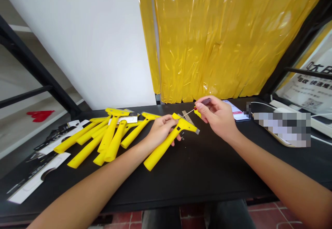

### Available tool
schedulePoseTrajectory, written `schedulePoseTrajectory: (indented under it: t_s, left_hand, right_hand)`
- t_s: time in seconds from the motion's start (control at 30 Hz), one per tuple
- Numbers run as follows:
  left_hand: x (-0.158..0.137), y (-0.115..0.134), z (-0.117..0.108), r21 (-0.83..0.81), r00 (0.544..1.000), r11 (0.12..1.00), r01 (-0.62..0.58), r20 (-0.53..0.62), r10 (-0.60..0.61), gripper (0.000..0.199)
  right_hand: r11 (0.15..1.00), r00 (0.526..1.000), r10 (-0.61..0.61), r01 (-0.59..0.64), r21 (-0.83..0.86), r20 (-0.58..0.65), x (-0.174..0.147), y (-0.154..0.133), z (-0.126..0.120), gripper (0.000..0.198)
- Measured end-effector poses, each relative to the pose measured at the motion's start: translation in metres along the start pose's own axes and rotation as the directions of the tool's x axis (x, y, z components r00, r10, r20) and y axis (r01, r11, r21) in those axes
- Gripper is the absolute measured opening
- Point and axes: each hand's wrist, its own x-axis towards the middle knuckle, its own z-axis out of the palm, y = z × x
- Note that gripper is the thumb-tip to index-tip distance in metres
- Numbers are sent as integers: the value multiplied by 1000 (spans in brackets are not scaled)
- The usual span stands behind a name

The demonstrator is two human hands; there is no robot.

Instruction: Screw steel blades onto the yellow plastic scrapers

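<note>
My left hand (161, 128) is closed on a yellow scraper (162, 148), gripping it near the head, with the handle slanting towards me. A metal blade edge shows at the head's right end. My right hand (219, 118) holds a screwdriver (188, 112) with a dark handle; its thin shaft reaches left to the scraper head by my left fingertips. Whether the tip sits in a screw is too small to tell. Behind the head lies a flat metal strip (188, 117), and a small yellow piece (197, 113) shows beside my right fingers. Tiny metal parts (183, 138) lie near the scraper.
Several more yellow scrapers (107, 137) are heaped on the black table (207, 180) at left, beside black-and-white packaging cards (38, 179). A phone (237, 111), a pixelated object (282, 128) and a white power strip (311, 120) with cables lie right. Yellow plastic sheeting (215, 42) hangs behind.
</note>
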Motion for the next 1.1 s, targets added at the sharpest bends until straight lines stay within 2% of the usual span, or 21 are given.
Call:
schedulePoseTrajectory:
  t_s: [0.33, 0.57, 0.73, 0.87, 1.0, 1.1]
  left_hand:
    - [-1, -1, 1, 25, 1000, 999, -27, -7, 28, 12]
    - [-2, -6, 3, 28, 997, 997, -76, 10, 76, 11]
    - [-3, -8, 9, -13, 999, 1000, -6, 38, 6, 16]
    - [-1, -14, 10, -65, 992, 993, 95, 95, -88, 20]
    - [2, -18, 8, -94, 989, 989, 110, 111, -99, 18]
    - [3, -18, 9, -123, 990, 986, 112, 95, -100, 16]
  right_hand:
    - [984, 995, -69, 80, -156, 75, -1, 0, -1, 14]
    - [972, 970, -51, 102, -210, 237, -5, -5, -4, 8]
    - [938, 977, -71, 133, -320, 200, -4, -8, -4, 19]
    - [945, 974, -47, 115, -305, 220, -3, -8, -5, 10]
    - [952, 963, -33, 112, -286, 267, -4, -11, -5, 8]
    - [932, 963, -23, 118, -342, 269, -4, -12, -4, 19]
